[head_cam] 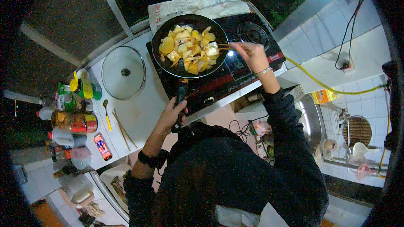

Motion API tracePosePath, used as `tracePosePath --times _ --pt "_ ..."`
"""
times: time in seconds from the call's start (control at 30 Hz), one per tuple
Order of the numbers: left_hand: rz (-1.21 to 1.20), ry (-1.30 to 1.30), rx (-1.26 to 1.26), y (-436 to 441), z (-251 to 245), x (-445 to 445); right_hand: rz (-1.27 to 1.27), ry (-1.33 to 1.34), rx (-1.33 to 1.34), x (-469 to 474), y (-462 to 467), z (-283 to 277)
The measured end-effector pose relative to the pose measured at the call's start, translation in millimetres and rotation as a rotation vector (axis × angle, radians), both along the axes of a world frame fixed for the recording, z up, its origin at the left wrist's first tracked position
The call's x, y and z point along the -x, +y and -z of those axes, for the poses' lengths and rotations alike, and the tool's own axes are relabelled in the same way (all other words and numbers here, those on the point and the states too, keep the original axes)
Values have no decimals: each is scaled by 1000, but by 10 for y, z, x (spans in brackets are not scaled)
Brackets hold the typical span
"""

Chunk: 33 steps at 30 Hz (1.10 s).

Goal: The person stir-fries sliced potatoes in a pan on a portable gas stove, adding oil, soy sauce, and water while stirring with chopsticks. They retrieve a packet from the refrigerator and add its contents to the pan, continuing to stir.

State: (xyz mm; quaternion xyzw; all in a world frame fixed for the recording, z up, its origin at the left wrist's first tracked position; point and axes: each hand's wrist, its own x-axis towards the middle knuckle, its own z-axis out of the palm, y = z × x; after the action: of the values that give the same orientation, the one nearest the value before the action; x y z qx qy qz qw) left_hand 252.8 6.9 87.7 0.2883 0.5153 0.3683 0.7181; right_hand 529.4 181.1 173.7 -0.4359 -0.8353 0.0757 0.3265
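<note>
My left hand (pixel 174 113) is closed around the black handle (pixel 181 93) of a frying pan (pixel 161 34), which stands over the left part of a black two-burner gas stove (pixel 208 93). Yellow slices, probably potato, and paler pieces of food (pixel 189 49) lie in the pan. From the right, my right hand (pixel 251 53) reaches to the pan's rim and holds thin wooden chopsticks (pixel 223 46), their tips at the food by the pan's right side. The chopstick ends inside the hand are hidden.
Left of the stove lie a glass lid (pixel 118 82), a yellow-handled spoon (pixel 108 116), another pair of chopsticks (pixel 123 129) and a phone (pixel 103 146). Bottles and jars (pixel 83 123) line the counter's left edge. A yellow hose (pixel 318 83) runs along the right wall above a metal sink (pixel 311 116).
</note>
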Motion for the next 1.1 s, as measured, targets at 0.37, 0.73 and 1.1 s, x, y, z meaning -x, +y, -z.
tracePosePath --times 0.37,0.73,1.1 --pt "-3 -27 27 2 7 29 -286 236 106 436 -544 355" --pt "12 -40 57 29 -14 61 45 174 29 200 165 256" --pt "-25 -13 30 21 -27 67 -380 120 106 817 -77 331"
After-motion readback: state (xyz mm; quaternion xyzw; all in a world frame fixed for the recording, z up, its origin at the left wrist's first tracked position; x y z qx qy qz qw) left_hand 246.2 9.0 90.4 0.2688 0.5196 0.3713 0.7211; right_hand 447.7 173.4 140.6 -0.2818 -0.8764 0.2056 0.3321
